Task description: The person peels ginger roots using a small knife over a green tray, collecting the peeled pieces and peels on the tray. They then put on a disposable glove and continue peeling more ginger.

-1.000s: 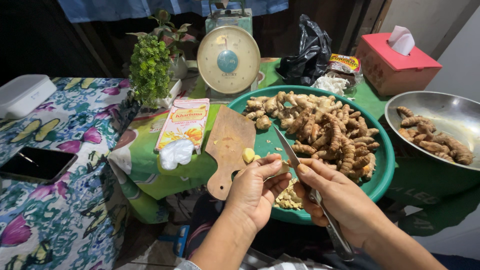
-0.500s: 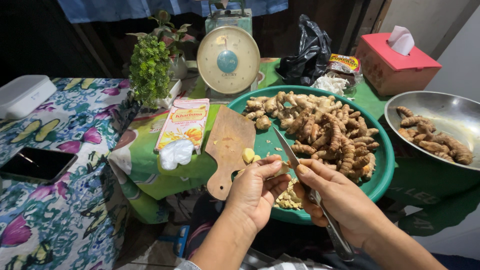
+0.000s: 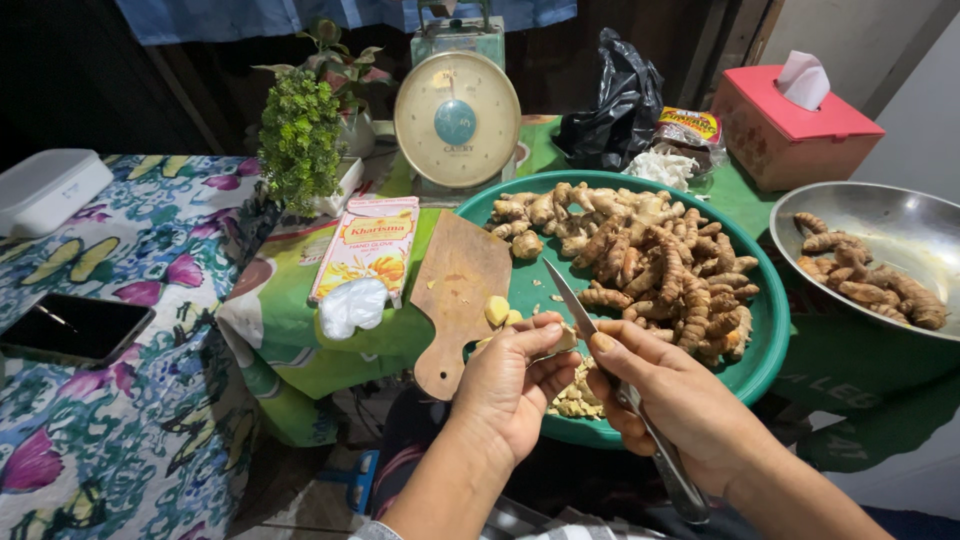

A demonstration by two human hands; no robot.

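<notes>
My left hand [image 3: 510, 385] pinches a small piece of root [image 3: 566, 340] over the near rim of a big green tray [image 3: 765, 330]. My right hand [image 3: 675, 400] grips a knife [image 3: 570, 300], blade pointing up and away, its edge next to the piece. The tray holds a heap of knobbly brown roots [image 3: 640, 250]. Pale peelings [image 3: 575, 395] lie on the tray under my hands. A wooden cutting board [image 3: 455, 290] rests on the tray's left rim with small yellow pieces [image 3: 498, 312] beside it.
A metal bowl [image 3: 900, 225] with several roots sits at right. Behind stand a dial kitchen scale [image 3: 457, 120], a green plant [image 3: 300, 140], a black bag [image 3: 615, 105] and a red tissue box [image 3: 790, 130]. A carton of gloves [image 3: 365, 250], a phone [image 3: 70, 328] and a white box [image 3: 45, 190] lie at left.
Both hands stay in nearly the same place over the tray's near rim; the fingers and the knife shift only slightly against the small piece.
</notes>
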